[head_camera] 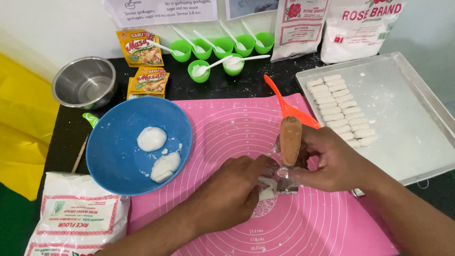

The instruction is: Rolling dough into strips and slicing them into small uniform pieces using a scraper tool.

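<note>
A pink silicone baking mat (222,128) covers the middle of the black table (66,137) and serves as the work surface; both hands meet low on it. To its right lies a metal baking tray (412,118), dusted with flour, where short white dough pieces (341,110) sit in a double column near its left side, laid apart enough that they do not seem to stick together. To the left of the mat stands a blue bowl (113,156) holding two soft white lumps of dough (159,151) and a few crumbs, close to the left hand.

A bag of rice flour (78,220) lies flat at the near left corner, and two more flour bags (332,26) lean upright against the wall behind the tray. A steel bowl (85,85), which looks empty, sits at the far left. Beside it are two seasoning sachets (144,61). Along the back, green cups (222,52) each carry a white plastic spoon; at least two of them hold white powder. An orange spatula (289,106) rests across the mat's far edge.

The right hand (339,163) closes around a wooden-handled scraper (290,142), blade pointing down at the mat. The left hand (232,194) pinches a small white dough piece (266,188) between its fingertips, steadying it right against the blade.
</note>
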